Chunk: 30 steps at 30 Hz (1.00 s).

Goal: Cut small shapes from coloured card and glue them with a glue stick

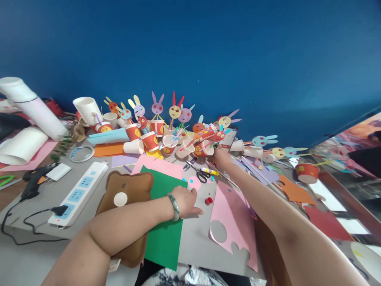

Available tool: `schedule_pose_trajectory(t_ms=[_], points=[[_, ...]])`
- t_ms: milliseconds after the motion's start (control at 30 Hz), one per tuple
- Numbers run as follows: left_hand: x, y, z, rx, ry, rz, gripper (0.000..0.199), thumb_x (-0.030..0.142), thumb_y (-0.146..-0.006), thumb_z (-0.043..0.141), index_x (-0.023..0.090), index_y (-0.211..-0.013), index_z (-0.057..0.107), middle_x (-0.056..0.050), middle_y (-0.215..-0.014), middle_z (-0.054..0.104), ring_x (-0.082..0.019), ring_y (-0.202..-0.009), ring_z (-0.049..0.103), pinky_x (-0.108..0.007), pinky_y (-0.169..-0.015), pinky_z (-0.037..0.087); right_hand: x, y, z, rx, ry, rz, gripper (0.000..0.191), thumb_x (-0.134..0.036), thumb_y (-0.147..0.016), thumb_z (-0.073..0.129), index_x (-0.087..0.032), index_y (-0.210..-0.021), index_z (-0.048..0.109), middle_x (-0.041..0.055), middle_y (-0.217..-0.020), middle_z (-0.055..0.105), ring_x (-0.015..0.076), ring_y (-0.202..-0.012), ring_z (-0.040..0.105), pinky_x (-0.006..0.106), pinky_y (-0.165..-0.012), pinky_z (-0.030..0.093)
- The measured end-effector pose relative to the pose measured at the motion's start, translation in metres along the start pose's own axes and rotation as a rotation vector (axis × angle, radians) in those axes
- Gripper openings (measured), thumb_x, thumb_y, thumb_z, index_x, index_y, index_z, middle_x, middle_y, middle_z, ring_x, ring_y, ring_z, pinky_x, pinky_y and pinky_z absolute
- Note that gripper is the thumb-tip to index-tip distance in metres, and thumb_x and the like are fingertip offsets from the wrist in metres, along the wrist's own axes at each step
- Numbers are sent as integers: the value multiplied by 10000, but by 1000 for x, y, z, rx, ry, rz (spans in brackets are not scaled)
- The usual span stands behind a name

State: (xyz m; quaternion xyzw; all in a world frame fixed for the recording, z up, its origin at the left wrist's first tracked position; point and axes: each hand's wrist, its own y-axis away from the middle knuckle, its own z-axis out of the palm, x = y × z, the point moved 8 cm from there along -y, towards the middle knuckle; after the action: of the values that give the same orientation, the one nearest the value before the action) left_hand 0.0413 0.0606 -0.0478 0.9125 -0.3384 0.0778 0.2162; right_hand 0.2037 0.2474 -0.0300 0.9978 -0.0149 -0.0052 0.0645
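My left hand [185, 201], with a green bangle at the wrist, rests over the right edge of a green paper sheet [165, 238]. Its fingers are apart, and a pink paper circle [194, 182] lies by the fingertips. My right hand [222, 158] reaches to the back, beside the tipped red and white paper cups [207, 147]; its fingers are mostly hidden. Black scissors [202, 175] and a yellow glue stick [210, 171] lie between the hands. A small red cap [208, 201] sits right of my left hand. Pink paper with cut holes [230, 222] lies under my right forearm.
Paper rabbits on sticks [174, 111] stand in cups along the blue wall. At left are a brown cushion [131, 186], a white power strip [79, 194] and a glue gun [37, 178]. Orange paper [293, 190] and red paper [327, 222] lie at right.
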Motion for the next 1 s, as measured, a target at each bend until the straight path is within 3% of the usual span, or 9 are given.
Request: schedule_pose_trajectory(t_ms=[133,233,367,400,467,533,667,833,1000], points=[[1,1,0,4,14,3,807,684,-844,429,47,-1339,451,-212,-1016,700,-315,-969,669,-360,-748,480,20,20,-6,41,-247,22,157,-263,-776,588,-137,-776,682,86,-726,683,190,-701,622,246,-583,407],[3,2,0,-9,24,13,835,668,-859,424,19,-1382,405,-218,-1036,695,-319,-1019,653,-362,-772,476,29,44,-9,3,-463,8,258,-394,-784,565,-163,-682,617,-7,-516,538,113,-481,478,229,-479,345],[7,4,1,-35,19,13,903,672,-859,425,-17,-1434,326,-226,-1062,687,-333,-1048,642,-373,-784,478,26,82,-11,-84,-711,-18,351,-536,-775,558,-195,-694,538,-78,-441,362,66,-382,280,218,-400,252],[8,5,2,-41,19,10,918,674,-857,428,-25,-1440,312,-228,-1060,687,-335,-1046,643,-375,-783,479,21,92,-8,-146,-916,-20,372,-547,-733,624,-200,-669,505,-86,-441,347,54,-380,244,213,-390,209],[10,6,3,-55,20,11,936,673,-859,427,-41,-1447,288,-229,-1052,689,-335,-1045,643,-376,-782,480,10,110,-3,-226,-1202,-12,404,-528,-660,728,-202,-669,490,-98,-444,333,41,-386,219,202,-390,157],[12,8,3,-61,18,16,937,667,-865,424,-51,-1450,276,-229,-1046,690,-331,-1044,644,-374,-784,481,1,123,2,-246,-1321,1,386,-497,-641,764,-193,-722,540,-102,-437,339,41,-389,225,198,-396,144],[14,11,2,-33,21,25,941,673,-854,444,-61,-1426,307,-229,-1015,694,-328,-977,666,-372,-758,486,-14,136,19,-225,-1323,-5,363,-487,-659,754,-176,-741,585,-97,-461,343,45,-415,241,201,-411,152],[17,12,1,-5,11,38,914,690,-841,448,-46,-1377,366,-224,-945,702,-324,-948,676,-351,-709,486,-29,137,28,-75,-1112,-109,278,-443,-750,671,-178,-707,597,-44,-572,492,80,-497,394,222,-471,300],[16,12,0,19,45,31,855,701,-827,457,-21,-1284,460,-198,-880,703,-322,-887,686,-351,-681,485,-37,137,33,-42,-1039,-179,258,-423,-787,621,-182,-697,596,-4,-624,572,118,-542,481,251,-508,378]])
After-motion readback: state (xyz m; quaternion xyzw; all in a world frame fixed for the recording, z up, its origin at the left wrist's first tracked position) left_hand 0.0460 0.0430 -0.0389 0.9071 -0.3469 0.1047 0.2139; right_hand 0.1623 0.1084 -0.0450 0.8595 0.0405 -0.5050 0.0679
